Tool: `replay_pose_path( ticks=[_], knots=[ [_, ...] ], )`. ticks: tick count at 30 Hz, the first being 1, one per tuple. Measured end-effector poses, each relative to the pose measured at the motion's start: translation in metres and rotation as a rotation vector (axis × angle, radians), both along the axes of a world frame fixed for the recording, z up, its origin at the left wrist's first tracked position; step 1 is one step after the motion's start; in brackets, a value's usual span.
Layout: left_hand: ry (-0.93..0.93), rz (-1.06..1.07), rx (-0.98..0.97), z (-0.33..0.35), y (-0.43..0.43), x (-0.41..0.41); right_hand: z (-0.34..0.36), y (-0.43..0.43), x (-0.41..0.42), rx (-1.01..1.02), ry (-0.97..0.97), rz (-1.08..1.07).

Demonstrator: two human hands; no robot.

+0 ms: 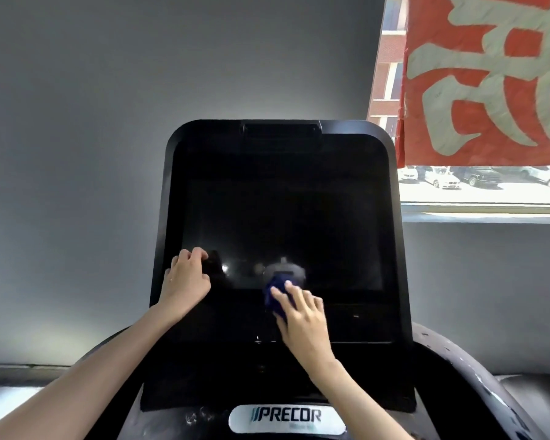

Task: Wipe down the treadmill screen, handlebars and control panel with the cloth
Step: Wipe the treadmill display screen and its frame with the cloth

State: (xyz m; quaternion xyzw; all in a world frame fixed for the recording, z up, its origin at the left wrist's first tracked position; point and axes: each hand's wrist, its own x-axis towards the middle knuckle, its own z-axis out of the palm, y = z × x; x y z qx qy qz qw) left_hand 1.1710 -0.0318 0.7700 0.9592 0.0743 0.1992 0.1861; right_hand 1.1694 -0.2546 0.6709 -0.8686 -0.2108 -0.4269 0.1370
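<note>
From the head view, the right hand point(302, 315) lies flat with fingers spread, pressing a blue cloth point(274, 301) against the lower middle of the dark treadmill screen point(280, 211). The left hand point(186, 277) rests on the screen's lower left corner with its fingers curled, holding nothing that shows. The step in hand looks like wiping the screen, with most of the glass above the cloth probably not yet covered. The next move likely calls for sweeping upward and sideways with even pressure. The handlebar point(451, 363) and the control panel point(346, 322) would follow.
</note>
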Motion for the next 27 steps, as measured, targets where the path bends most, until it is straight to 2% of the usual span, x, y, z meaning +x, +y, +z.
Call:
replay_pose_path(
  ticks=[2, 4, 6, 9, 11, 13, 16, 18, 20, 23, 25, 27],
  knots=[
    [-0.015, 0.026, -0.005, -0.001, 0.006, -0.002, 0.005, -0.016, 0.012, -0.115, -0.051, 0.046],
    [-0.033, 0.084, -0.006, -0.001, 0.014, -0.008, 0.012, -0.049, 0.022, -0.037, -0.079, -0.056],
    [-0.053, 0.159, 0.009, -0.002, 0.021, -0.015, 0.019, -0.085, 0.027, 0.212, -0.06, -0.233],
    [0.015, 0.249, -0.005, -0.004, 0.031, -0.023, 0.034, -0.095, 0.028, 0.627, 0.092, -0.424],
    [0.101, 0.269, -0.066, -0.007, 0.034, -0.024, 0.04, -0.066, 0.03, 0.751, 0.138, -0.471],
    [0.191, 0.248, -0.12, -0.012, 0.034, -0.022, 0.038, -0.025, 0.027, 0.685, 0.12, -0.377],
    [0.212, 0.233, -0.137, -0.013, 0.034, -0.017, 0.021, 0.03, 0.011, 0.297, 0.048, -0.096],
    [0.195, 0.252, -0.162, -0.011, 0.036, -0.014, 0.016, 0.028, 0.005, 0.055, 0.016, 0.04],
    [0.201, 0.246, -0.167, -0.009, 0.041, -0.011, 0.016, -0.005, 0.008, 0.028, 0.006, 0.009],
    [0.179, 0.203, -0.13, -0.009, 0.052, -0.011, 0.017, -0.053, 0.011, 0.361, 0.067, -0.242],
    [0.138, 0.202, -0.113, -0.01, 0.055, -0.013, 0.025, -0.048, 0.014, 0.627, 0.145, -0.349],
    [0.12, 0.23, -0.103, -0.01, 0.055, -0.013, 0.032, -0.015, 0.017, 0.699, 0.153, -0.36]
  ],
)
